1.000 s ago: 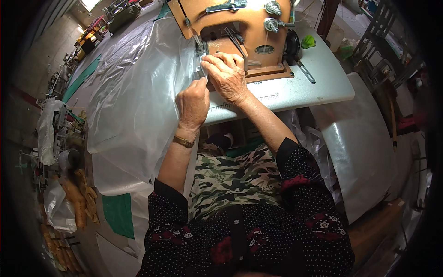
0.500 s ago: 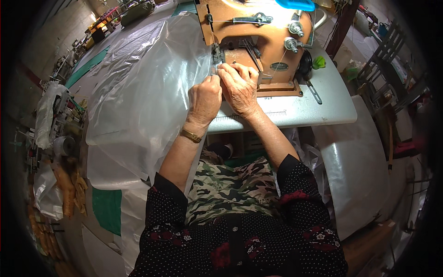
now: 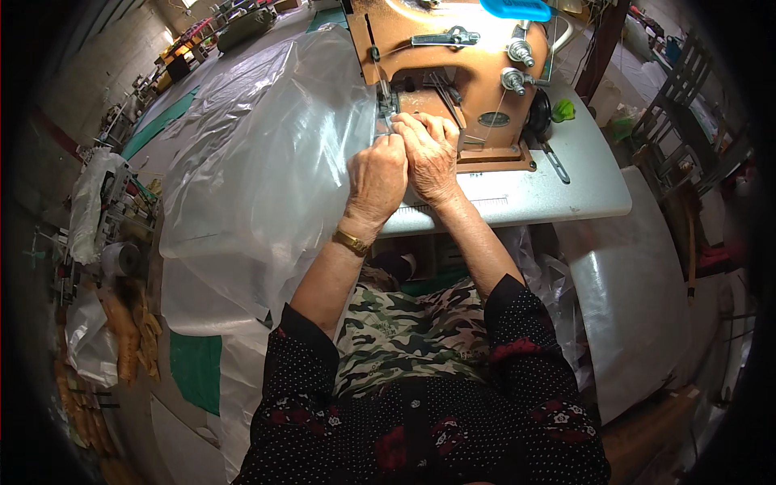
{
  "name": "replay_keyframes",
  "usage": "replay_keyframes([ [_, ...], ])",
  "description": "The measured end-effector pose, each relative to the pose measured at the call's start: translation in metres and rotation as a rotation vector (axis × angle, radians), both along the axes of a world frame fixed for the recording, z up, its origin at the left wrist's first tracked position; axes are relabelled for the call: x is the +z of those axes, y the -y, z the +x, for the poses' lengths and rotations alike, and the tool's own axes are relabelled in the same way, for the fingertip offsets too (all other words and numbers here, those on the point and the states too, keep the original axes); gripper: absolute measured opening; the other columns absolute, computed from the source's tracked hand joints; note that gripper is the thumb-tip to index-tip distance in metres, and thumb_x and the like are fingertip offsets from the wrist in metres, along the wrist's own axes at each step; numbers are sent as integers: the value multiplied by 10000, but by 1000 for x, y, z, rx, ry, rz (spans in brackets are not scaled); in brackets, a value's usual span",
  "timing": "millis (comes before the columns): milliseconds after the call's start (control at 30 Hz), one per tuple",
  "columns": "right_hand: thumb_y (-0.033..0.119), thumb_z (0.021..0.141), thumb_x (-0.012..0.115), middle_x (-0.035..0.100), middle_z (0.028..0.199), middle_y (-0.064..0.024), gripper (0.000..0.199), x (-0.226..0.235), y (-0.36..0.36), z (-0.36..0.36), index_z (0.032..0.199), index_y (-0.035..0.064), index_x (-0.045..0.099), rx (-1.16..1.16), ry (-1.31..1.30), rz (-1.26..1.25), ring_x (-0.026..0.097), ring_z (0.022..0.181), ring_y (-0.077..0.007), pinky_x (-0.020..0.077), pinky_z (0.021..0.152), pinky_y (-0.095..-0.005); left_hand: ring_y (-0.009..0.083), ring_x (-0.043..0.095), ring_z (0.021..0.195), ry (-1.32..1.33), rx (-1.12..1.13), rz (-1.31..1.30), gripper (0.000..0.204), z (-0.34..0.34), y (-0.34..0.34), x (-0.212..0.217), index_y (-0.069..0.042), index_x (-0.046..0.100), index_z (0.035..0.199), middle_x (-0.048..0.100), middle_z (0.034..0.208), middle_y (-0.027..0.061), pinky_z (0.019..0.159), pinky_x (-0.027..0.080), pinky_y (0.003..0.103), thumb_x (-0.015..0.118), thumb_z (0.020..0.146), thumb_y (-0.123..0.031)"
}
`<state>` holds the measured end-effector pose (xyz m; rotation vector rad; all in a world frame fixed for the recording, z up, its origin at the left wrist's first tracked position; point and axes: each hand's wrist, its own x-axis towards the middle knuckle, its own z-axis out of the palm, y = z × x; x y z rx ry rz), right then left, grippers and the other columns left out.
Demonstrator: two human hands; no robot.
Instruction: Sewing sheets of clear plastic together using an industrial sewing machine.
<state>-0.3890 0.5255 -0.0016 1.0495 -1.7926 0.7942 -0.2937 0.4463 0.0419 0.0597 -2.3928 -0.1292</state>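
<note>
An orange-brown sewing machine (image 3: 477, 89) stands on a pale worktable (image 3: 558, 190), with thread running over its metal tension knobs. A large clear plastic sheet (image 3: 242, 178) spreads over the left of the table and hangs down its front. My left hand (image 3: 377, 178) is closed in a fist on the sheet's edge, just in front of the needle area. Pressed close beside it, my right hand (image 3: 428, 153) has its fingers bent and pinching the same edge near the presser foot (image 3: 386, 101). Both hands hide the exact fold they hold.
A blue plastic tray (image 3: 516, 9) sits on top of the machine. On the table's right lie a green scrap (image 3: 563, 110) and a slotted metal lever (image 3: 557, 164). More plastic sheeting (image 3: 626, 299) hangs at the right. A dark chair (image 3: 675, 105) stands beyond.
My left hand has shifted slightly right and nearer to me, against the right hand. The right hand has moved only a little, and the whole view has drifted slightly right.
</note>
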Motion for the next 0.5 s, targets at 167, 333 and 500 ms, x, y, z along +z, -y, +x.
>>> replay_keyframes([
  [167,210,814,609,648,1167,14,282,0,1,0,1075,111,647,18,-12,-20,552,1085,-181,326,972,-367,348,679,698,13,8,31,66,-4,1,3,9,574,808,646,775,187,618,544,416,592,837,-47],
  [333,202,806,624,647,1157,17,272,1,1,1,1062,111,651,4,-10,-21,549,1083,-178,326,966,-360,360,667,703,22,3,28,78,-8,7,3,-1,565,821,646,791,181,632,537,424,574,857,-69],
  [500,201,810,622,643,1163,14,276,2,1,2,1070,114,648,11,0,-25,548,1086,-178,325,969,-361,371,655,727,23,-18,62,91,-9,9,3,-8,556,830,643,813,176,650,530,434,585,861,-89],
])
